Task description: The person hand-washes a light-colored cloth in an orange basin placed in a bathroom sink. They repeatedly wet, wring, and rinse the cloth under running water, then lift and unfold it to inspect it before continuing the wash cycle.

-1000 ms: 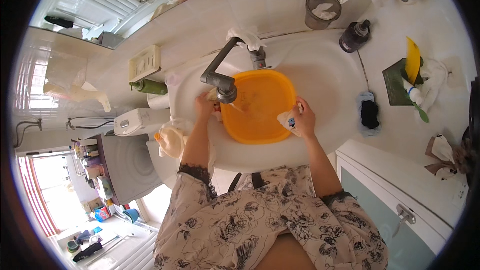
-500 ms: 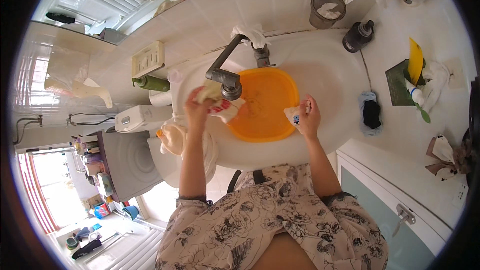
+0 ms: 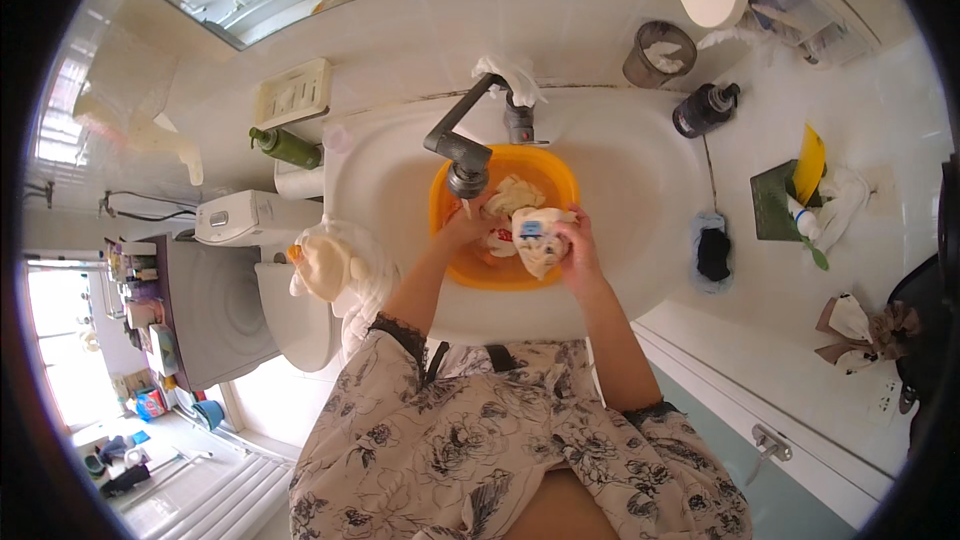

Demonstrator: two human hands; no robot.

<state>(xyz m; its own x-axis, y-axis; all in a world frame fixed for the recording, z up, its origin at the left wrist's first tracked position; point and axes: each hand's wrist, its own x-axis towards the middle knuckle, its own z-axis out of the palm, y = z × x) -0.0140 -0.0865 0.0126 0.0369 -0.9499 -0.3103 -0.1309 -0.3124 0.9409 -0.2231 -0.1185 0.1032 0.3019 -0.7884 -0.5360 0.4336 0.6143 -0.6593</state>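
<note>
An orange basin (image 3: 568,180) with water in it sits inside the white sink (image 3: 640,180). My right hand (image 3: 578,243) is closed on the edge of a bunched cream cloth (image 3: 540,252) with a blue patch, held over the basin's near right side. At the basin's left, below the spout of the dark faucet (image 3: 462,152), my left hand (image 3: 463,230) grips a cream cloth with red print (image 3: 515,196) lying in the basin. Its fingertips are partly hidden by the cloth and the faucet head.
A white cloth hangs over the faucet base. Cream garments (image 3: 335,265) lie on the left sink edge. Behind stand a green bottle (image 3: 288,148) and a bin (image 3: 660,55). On the right counter are a dark bottle (image 3: 705,110), a brush-like item (image 3: 712,253) and a green box (image 3: 778,202).
My left hand has moved right and down into the basin with the red-printed cloth. My right hand has come left, bringing the blue-patched cloth over the basin. The view has shifted slightly.
</note>
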